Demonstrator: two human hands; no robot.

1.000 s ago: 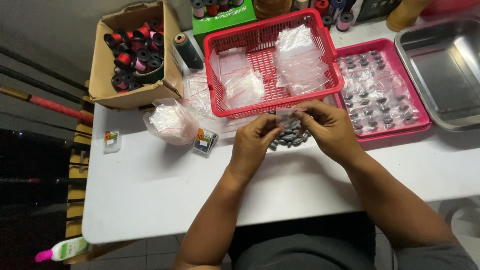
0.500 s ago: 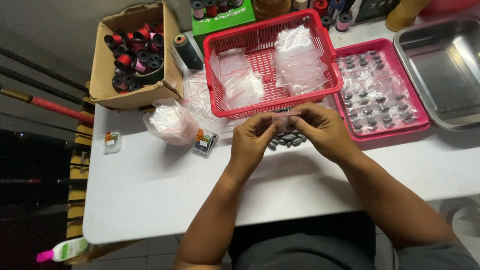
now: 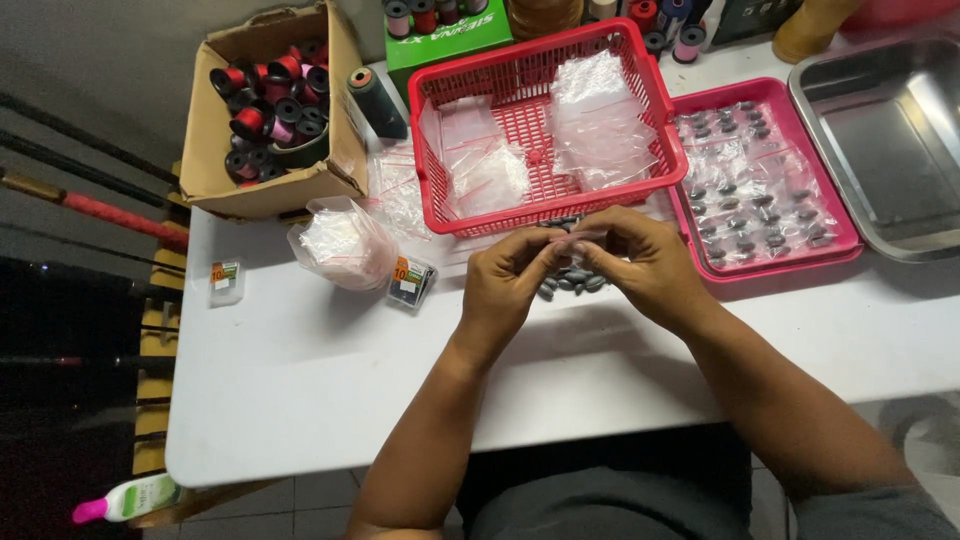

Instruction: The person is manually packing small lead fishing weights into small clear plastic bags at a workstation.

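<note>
Both hands met over the grey sinkers: left hand & right hand pinched a small clear zip bag btwn fingertips, just in front of the red basket. Best kept level, w/ the strip pressed end to end.

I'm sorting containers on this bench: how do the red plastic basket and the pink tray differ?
The red plastic basket has tall slotted walls; the flat pink tray has only a low rim. The basket holds empty-looking clear bags, while the tray holds bags with small dark grey weights inside. The basket sits left of the tray, overlapping its left edge. Both are rectangular plastic and stand on the white table.
</note>
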